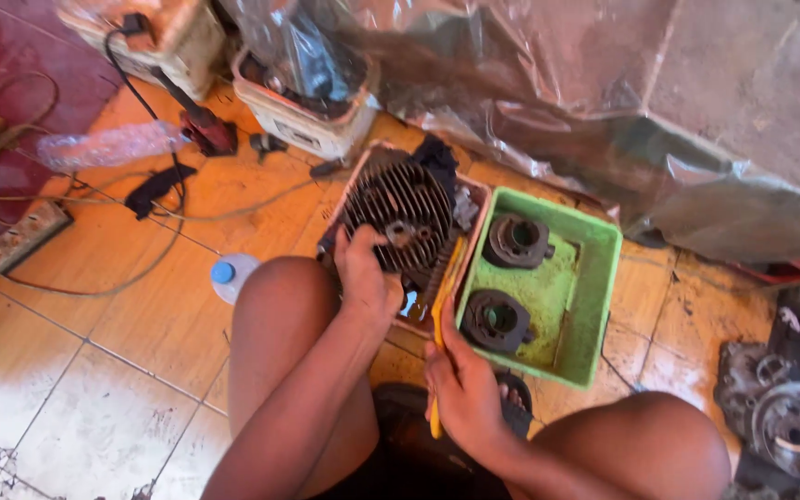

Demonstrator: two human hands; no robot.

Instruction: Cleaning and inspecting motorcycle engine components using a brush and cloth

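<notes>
The left hand [366, 278] is gripping the finned metal engine cylinder [398, 215] sitting in the reddish tray [470, 185]; it looks heavy, rigid and greasy, best held by its fins. The right hand [460, 389] is closing around what seems a yellow-handled brush [443, 301].

The green tray [594, 306] is the landmark. Two round metal parts [517, 241] fill its left side; its right side is bare. Plastic sheet [604, 102] blocks behind it. Open floor [141, 315] lies far left.
</notes>
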